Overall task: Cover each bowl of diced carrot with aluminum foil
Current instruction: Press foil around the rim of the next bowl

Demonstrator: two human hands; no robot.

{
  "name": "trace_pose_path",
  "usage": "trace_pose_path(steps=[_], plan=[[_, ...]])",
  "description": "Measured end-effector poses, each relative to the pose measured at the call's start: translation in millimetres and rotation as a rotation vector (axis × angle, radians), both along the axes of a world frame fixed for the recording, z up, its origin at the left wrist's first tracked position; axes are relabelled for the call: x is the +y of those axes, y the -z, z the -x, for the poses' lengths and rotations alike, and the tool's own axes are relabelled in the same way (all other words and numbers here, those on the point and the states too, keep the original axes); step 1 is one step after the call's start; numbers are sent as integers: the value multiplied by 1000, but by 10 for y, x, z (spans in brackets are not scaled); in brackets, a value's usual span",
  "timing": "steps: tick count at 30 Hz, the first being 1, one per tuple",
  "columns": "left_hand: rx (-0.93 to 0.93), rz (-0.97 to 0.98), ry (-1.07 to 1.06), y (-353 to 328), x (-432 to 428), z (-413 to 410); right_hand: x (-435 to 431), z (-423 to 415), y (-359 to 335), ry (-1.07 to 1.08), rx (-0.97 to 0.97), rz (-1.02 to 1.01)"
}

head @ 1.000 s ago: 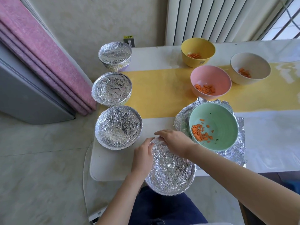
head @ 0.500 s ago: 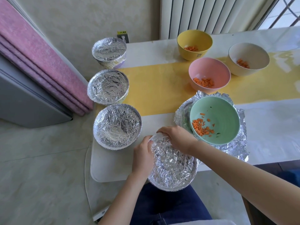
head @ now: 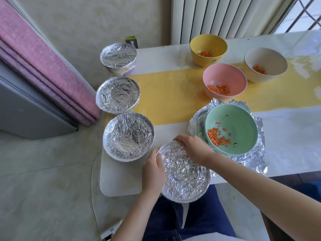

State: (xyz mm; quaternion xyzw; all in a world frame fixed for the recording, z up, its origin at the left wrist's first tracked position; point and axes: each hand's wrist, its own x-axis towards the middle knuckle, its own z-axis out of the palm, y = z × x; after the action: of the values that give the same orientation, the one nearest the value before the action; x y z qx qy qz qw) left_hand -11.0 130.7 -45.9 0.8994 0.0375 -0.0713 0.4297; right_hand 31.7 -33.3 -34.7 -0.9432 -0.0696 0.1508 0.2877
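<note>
Table (head: pixel 121 180) | left grip (head: pixel 153 173), right grip (head: pixel 194 148) still hold foiled bowl (head: pixel 184 176) rim

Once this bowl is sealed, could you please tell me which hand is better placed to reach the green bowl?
Probably the right. The right hand grips the far rim of the foil-covered bowl, beside the green bowl; the left hand holds that bowl's left side, farther away.

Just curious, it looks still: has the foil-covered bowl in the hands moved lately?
Yes, slightly: the foil-covered bowl has slid away from the person, farther onto the table, so less of it overhangs the near edge.
</note>
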Motion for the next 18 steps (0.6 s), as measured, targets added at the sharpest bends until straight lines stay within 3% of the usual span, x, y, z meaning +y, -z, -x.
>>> trace_pose_path(steps=[7,12,18], plan=[[-22,-41,93,15,-32,-196,-21,4,47,-22,-65,-15],[-87,-90,68,31,-51,-178,-10,-48,4,-118,-3,144],[-118,-115,69,25,-56,-160,52,-77,-95,-193,10,110]])
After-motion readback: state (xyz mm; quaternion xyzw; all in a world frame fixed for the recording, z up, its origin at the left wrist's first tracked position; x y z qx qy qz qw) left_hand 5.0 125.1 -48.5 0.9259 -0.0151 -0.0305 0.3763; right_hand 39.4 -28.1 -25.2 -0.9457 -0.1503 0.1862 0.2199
